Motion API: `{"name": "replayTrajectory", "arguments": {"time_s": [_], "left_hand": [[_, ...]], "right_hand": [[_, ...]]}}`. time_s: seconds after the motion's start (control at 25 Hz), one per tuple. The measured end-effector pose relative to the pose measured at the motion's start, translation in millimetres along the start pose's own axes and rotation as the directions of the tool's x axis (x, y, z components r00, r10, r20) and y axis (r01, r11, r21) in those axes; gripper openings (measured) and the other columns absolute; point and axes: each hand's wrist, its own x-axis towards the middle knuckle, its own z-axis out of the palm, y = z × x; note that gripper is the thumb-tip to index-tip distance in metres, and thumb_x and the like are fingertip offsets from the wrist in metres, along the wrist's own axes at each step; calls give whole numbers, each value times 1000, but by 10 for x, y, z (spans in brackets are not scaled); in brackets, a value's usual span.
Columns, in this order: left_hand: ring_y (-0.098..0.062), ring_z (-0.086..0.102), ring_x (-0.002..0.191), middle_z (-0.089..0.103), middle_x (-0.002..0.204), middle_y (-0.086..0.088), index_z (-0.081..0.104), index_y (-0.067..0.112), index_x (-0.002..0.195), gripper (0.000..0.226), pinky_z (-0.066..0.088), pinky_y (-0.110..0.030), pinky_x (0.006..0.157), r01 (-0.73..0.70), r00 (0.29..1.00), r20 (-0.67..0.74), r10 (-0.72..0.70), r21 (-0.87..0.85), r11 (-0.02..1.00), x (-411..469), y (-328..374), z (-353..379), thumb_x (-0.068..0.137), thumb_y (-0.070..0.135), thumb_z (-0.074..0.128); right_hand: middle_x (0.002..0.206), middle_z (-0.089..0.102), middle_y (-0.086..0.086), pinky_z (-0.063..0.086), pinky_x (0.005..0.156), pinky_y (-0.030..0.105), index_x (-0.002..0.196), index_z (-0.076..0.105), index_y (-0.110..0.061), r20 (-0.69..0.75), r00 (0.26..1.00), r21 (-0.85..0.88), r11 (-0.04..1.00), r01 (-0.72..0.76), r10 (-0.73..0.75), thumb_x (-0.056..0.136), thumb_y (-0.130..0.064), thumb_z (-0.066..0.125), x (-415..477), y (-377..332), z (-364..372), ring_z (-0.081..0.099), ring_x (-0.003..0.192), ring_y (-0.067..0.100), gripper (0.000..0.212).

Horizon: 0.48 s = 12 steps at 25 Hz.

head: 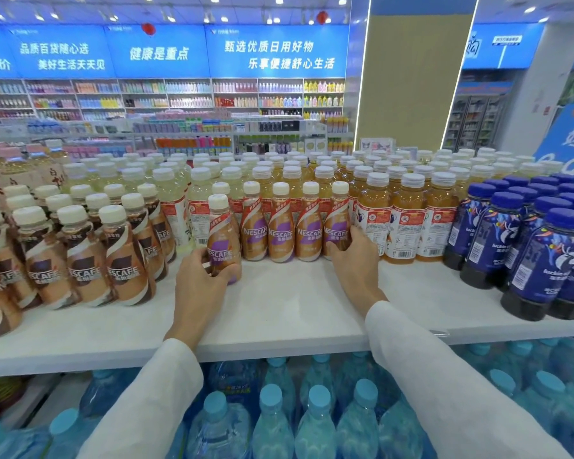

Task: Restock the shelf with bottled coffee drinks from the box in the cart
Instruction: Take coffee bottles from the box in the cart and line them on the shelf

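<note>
Four purple-labelled coffee bottles [280, 226] with cream caps stand upright in a row across the white shelf [295, 303], shoulder to shoulder, labels facing out. A fifth bottle [223, 236] of the same kind sits just in front of the row's left end. The person's left grip [202, 284] is wrapped round its lower half, fingers and thumb curled about the label. Whether its base is down on the shelf I cannot tell from here. The right grip [355, 260] is closed round the foot of the end bottle [337, 223] at the right of the row. Its fingers [360, 235] are pushed in between that bottle and the orange tea bottles [406, 223] standing just beside it. Both arms reach in over the shelf edge in white sleeves [444, 369]. To the left of the fifth bottle stand ranks of brown-labelled coffee bottles [80, 256], several deep. Behind the row, pale yellow drinks [199, 190] with white caps fill the shelf towards its back. On the far right are dark blue bottles [540, 260] with blue caps, well apart from both grips. Under the shelf, blue-capped water bottles [272, 422] are packed tight together.
</note>
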Motion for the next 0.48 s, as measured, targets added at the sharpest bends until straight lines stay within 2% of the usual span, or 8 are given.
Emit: {"name": "replayTrajectory", "arguments": {"time_s": [0.12, 0.32, 0.48], "left_hand": [[-14, 59, 107, 62, 129, 2, 56, 24, 132, 58, 49, -32, 91, 10, 1000, -23, -9, 4, 1000, 32, 11, 23, 83, 34, 83], [-15, 59, 112, 62, 131, 2, 54, 22, 137, 61, 52, -37, 99, 42, 998, -40, -42, 13, 999, 71, 47, 52, 84, 34, 83], [-16, 62, 109, 65, 124, 4, 58, 21, 134, 63, 54, -33, 94, 61, 995, -85, -61, -3, 998, 54, 76, 58, 79, 34, 87]], "right_hand": [[138, 61, 9, 46, 109, 45, 140, 55, -9, 5, 1000, -27, 1000, 6, -6, 91, -23, 74, 0, 3, -4, 55, 128, 28, 55], [144, 56, 9, 44, 111, 47, 146, 50, -9, 21, 1000, -29, 999, 16, -16, 93, -24, 71, -6, 6, -2, 51, 133, 29, 58], [145, 54, 11, 41, 114, 44, 145, 50, -7, 12, 1000, -40, 999, 18, -18, 94, -24, 70, -22, 5, -3, 49, 134, 30, 58]]}}
